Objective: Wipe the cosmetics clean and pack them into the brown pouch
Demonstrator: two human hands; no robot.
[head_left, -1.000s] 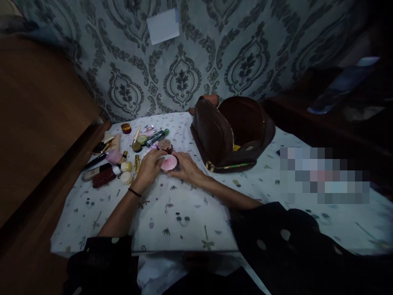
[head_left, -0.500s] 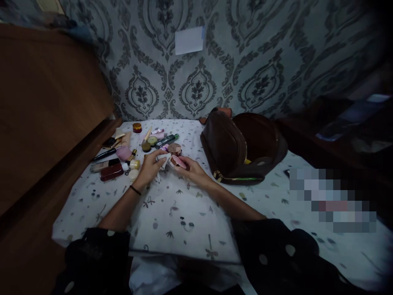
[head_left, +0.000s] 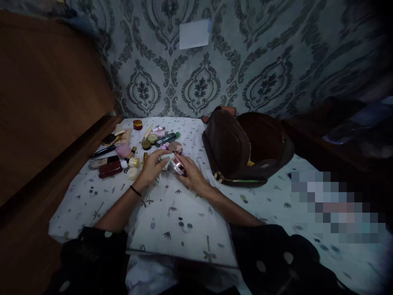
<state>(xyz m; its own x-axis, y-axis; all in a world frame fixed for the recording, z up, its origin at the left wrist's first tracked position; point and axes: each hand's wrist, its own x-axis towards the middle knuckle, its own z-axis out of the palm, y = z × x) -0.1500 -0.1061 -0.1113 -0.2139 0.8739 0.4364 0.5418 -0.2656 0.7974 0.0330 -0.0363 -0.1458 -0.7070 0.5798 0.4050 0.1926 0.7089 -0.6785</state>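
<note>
A round pink compact [head_left: 177, 164] is gripped in my right hand [head_left: 192, 174], tilted so a shiny face shows. My left hand [head_left: 152, 166] pinches a white tissue [head_left: 166, 160] against the compact's left edge. Just beyond my fingers, another round compact [head_left: 175, 147] lies on the patterned white sheet [head_left: 172, 213]. Left of my left hand are a dark red bottle [head_left: 111, 169], a pink sponge [head_left: 123, 150] and a small jar with a yellow lid [head_left: 134, 162]. Behind it lie a green-capped bottle [head_left: 167, 139] and a brush [head_left: 147, 133].
An open brown bag [head_left: 229, 139] stands right of my hands, near the wall. A wooden panel [head_left: 52, 94] borders the left side. A small red and gold jar [head_left: 137, 124] sits at the back. At the right, an item is pixelated.
The compact in my right hand has turned from its pink side to a shiny side, and my right hand has rotated over it. The view has shifted slightly.
</note>
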